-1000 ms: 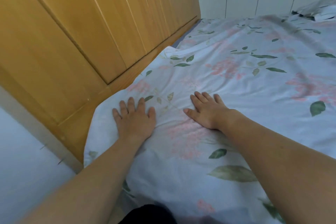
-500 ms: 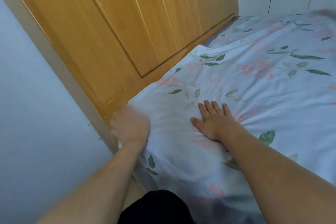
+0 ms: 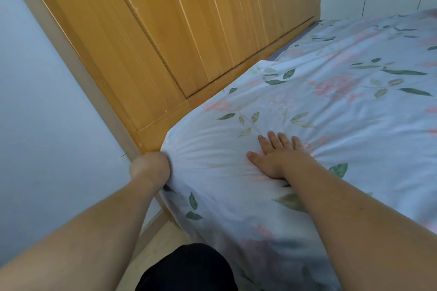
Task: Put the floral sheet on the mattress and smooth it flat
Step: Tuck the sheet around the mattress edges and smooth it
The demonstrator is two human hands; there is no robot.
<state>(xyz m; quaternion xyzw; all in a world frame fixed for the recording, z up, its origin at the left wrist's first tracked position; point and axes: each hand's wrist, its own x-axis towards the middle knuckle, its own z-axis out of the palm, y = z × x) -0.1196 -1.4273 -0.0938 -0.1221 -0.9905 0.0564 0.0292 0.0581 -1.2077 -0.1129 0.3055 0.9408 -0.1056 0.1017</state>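
Headboard: a panel of honey-coloured wooden slats is standing across the far left of the scene, running diagonally toward the far right.
Wall: a pale surface is filling the left side, meeting the headboard's outer post.
Floral sheet: a white sheet with pink blooms and green leaves is covering the mattress from the near corner to the far right; creases are fanning out from the near-left corner, and the cloth is draping over the near edge.
Mattress: only a grey-blue strip is showing, far along the headboard where the sheet is stopping short.
Right hand: it is lying palm-down on the sheet just right of the corner, fingers straight and spread, pressing the cloth flat.
Left hand: it is curling into a fist at the near-left corner, beside the headboard post, gripping the bunched sheet edge.
Dark clothing: it is showing at the near bottom edge.
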